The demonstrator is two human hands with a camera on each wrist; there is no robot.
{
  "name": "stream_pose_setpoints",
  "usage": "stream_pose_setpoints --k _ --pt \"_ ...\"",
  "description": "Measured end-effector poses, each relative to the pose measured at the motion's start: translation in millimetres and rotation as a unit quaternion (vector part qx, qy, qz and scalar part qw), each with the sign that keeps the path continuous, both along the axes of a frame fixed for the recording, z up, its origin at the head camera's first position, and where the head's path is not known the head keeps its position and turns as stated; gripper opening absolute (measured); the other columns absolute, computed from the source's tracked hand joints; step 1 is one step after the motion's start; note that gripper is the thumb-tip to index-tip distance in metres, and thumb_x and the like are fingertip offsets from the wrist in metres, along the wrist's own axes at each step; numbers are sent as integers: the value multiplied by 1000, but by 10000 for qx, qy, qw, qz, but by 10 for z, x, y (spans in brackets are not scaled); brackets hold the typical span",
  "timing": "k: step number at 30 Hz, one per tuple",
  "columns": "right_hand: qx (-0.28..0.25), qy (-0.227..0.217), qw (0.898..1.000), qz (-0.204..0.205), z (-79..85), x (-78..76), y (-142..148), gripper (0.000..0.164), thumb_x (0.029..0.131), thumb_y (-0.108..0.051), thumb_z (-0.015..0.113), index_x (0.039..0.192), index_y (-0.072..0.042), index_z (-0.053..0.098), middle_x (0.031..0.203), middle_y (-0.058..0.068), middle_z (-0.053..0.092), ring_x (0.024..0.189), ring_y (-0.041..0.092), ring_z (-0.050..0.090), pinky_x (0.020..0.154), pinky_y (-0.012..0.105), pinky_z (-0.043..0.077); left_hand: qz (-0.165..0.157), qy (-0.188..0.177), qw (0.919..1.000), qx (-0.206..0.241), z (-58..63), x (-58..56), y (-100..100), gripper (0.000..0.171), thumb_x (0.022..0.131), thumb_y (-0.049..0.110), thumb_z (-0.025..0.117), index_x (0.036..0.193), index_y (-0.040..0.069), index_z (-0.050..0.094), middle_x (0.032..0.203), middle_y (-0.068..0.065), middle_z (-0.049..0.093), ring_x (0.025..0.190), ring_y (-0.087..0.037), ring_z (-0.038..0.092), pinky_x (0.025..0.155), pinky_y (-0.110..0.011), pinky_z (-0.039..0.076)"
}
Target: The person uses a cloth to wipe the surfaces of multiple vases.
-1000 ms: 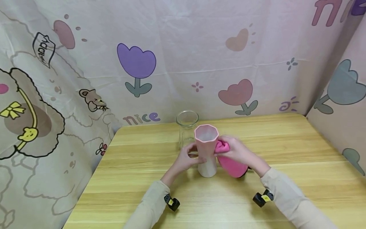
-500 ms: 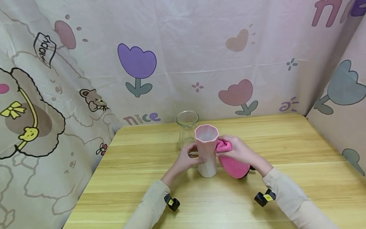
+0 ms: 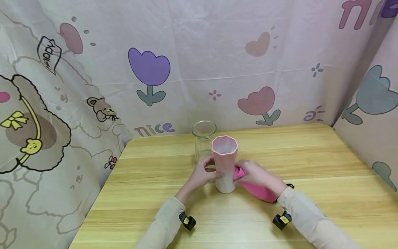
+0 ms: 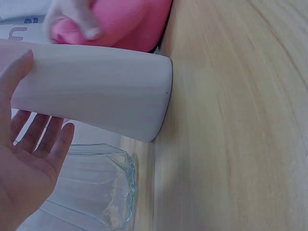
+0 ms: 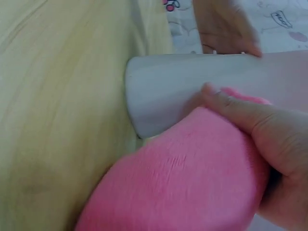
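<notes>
A tall faceted vase [image 3: 225, 162], pink at the rim and fading to white below, stands upright on the table. My left hand [image 3: 202, 172] holds it from the left side, thumb in front and fingers behind, as the left wrist view also shows. On the vase's right side, my right hand [image 3: 255, 174] grips a bunched pink cloth [image 5: 178, 178] and presses it against the lower half of the vase. The rest of the cloth hangs down to the table and has a dark edge. The vase's far side is hidden in the head view.
Behind the vase, slightly left, stands a clear glass vase [image 3: 203, 130] with a wide rim, close to my left fingers. The wooden table [image 3: 149, 207] meets a printed fabric backdrop [image 3: 199, 69] at its back edge, with more fabric at both sides.
My right hand and the cloth have slid down along the vase's right side, from near the rim to the lower half. The left hand and the vase have stayed in place.
</notes>
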State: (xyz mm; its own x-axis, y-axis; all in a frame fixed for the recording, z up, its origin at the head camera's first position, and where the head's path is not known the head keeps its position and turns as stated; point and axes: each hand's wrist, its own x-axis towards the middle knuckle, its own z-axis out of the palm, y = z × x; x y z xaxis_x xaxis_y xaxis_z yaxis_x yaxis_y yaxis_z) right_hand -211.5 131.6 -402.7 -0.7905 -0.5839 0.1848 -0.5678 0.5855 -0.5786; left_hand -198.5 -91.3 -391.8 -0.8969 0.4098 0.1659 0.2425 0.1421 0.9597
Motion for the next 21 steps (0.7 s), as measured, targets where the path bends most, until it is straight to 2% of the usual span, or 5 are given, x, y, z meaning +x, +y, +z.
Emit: stream_pose_setpoints --k 3,6,9,15,21 --pt "152 -215 9996 24 -15 5 5 40 67 -27 80 100 -10 64 85 -7 62 77 8 55 70 27 48 -6 0 10000 3 -3 2 -3 55 72 0 73 122 -1 51 114 -19 56 104 -31 53 90 -42 46" --pt "-70 -183 9998 40 40 -5 47 40 69 -24 78 103 -8 64 84 -6 61 75 7 54 69 25 49 25 -20 10000 -17 5 5 -9 55 72 1 73 122 0 51 114 -19 56 104 -29 54 90 -43 46" --pt "-480 -53 9988 -27 160 14 134 44 71 -19 76 109 -3 62 92 1 63 83 13 58 75 29 51 71 -35 10000 -32 10 9 -6 55 72 2 73 122 0 51 113 -18 56 104 -29 54 90 -42 46" --pt "-1282 -112 9890 -723 338 94 313 54 74 -23 75 119 -1 57 111 12 62 101 25 58 87 42 48 143 -14 9999 3 -1 16 -6 55 72 1 73 122 0 51 113 -18 56 103 -29 54 89 -43 47" --pt "-1511 -114 9816 -1158 372 162 420 57 74 -26 75 123 -4 55 113 11 61 101 23 57 86 36 48 222 -56 9997 81 -11 35 14 56 71 0 73 122 -1 51 114 -19 56 104 -29 53 89 -41 47"
